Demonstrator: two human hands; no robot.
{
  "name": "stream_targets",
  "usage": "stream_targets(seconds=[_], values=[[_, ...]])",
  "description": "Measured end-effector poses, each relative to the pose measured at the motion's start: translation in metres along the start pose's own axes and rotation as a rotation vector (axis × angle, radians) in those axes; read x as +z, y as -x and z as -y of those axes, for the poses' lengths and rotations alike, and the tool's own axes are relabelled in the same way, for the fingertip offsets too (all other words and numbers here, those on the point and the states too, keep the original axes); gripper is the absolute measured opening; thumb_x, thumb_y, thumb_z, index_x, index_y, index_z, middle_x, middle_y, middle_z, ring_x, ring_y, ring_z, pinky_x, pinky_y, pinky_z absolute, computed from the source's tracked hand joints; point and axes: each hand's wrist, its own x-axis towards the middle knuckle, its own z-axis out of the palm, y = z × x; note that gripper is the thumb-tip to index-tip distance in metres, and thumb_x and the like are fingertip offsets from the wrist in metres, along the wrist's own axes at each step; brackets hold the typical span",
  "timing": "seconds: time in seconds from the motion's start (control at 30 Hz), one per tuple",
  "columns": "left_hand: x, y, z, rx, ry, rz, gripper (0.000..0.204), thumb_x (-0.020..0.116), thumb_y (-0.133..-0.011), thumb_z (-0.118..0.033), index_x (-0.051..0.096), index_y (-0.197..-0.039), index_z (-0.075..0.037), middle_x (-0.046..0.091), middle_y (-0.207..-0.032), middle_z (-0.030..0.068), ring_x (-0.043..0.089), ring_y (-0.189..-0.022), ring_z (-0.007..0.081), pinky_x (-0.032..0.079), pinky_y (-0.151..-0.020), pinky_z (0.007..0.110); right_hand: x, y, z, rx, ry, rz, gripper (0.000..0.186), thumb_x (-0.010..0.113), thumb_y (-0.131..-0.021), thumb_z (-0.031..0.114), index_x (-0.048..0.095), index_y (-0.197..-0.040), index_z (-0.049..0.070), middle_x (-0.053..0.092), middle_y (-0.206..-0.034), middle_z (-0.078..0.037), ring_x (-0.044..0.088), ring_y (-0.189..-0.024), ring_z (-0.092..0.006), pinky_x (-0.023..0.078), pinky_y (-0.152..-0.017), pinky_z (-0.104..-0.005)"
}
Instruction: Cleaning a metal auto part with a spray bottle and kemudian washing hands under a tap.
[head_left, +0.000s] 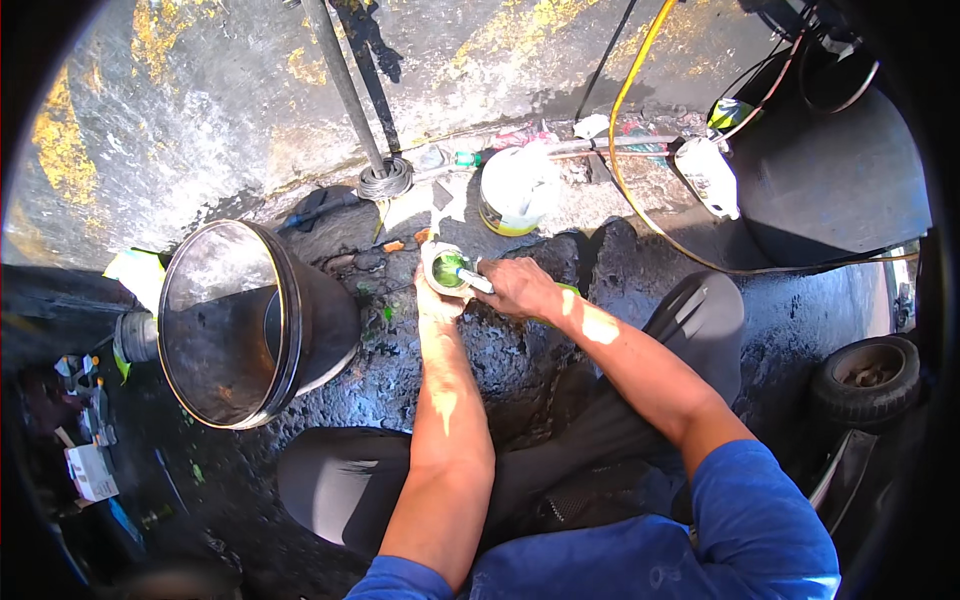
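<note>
In front of me, my left hand (438,297) grips a small white round container (436,256) with green material inside (449,268). My right hand (515,287) is closed on a slim white-handled tool (477,280), whose tip is in the container's opening. A pale strip (436,208) lies just beyond the container; I cannot tell whether it is attached to it. A white bucket (515,190) stands on the ground behind my hands.
A large black drum (310,340) is at left, a dark tub (830,180) with hoses at upper right. A white jug (705,177), upright pole (345,90), coiled line (384,178) and yellow hose (625,190) run along the wall. A small tyre (865,378) lies right.
</note>
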Motion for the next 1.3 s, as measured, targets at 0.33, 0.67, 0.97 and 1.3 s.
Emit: stream_targets(seconds=[0.33,0.67,0.97,1.3], values=[[0.003,0.014,0.008,0.116,0.062,-0.15,0.049,0.049,-0.098,-0.056,0.067,-0.102,-0.011,0.07,-0.09,0.0027,0.068,-0.076,0.023,0.057,-0.048,0.038,-0.017,-0.008,0.015,0.086,-0.145,0.062,0.031,0.063,-0.088,0.033,0.065,-0.102,0.006,0.07,-0.086,-0.023,0.067,-0.084,-0.0427,0.054,-0.075,-0.0524],[0.01,0.019,0.009,0.336,-0.047,0.033,0.05,0.048,-0.097,-0.054,0.065,-0.108,-0.009,0.071,-0.101,0.0104,0.069,-0.089,0.0282,0.06,-0.074,0.043,-0.031,-0.007,0.028,0.041,-0.311,0.025,0.026,0.064,-0.088,0.027,0.065,-0.102,0.005,0.069,-0.087,-0.024,0.066,-0.085,-0.0446,0.053,-0.074,-0.0516],[0.007,0.017,0.008,0.399,0.015,0.038,0.054,0.047,-0.097,-0.057,0.059,-0.118,-0.009,0.068,-0.107,0.0117,0.068,-0.095,0.03,0.059,-0.081,0.045,-0.035,-0.005,0.036,0.161,-0.185,0.049,0.03,0.064,-0.085,0.032,0.071,-0.092,0.003,0.07,-0.09,-0.025,0.068,-0.088,-0.0424,0.054,-0.079,-0.0502],[0.01,0.011,0.002,0.417,-0.021,0.113,0.052,0.051,-0.098,-0.055,0.06,-0.122,-0.01,0.069,-0.109,0.0079,0.068,-0.094,0.0258,0.06,-0.08,0.042,-0.039,-0.006,0.048,0.226,-0.152,0.096,0.032,0.064,-0.085,0.032,0.071,-0.09,0.001,0.069,-0.088,-0.026,0.068,-0.088,-0.0423,0.055,-0.079,-0.0494]])
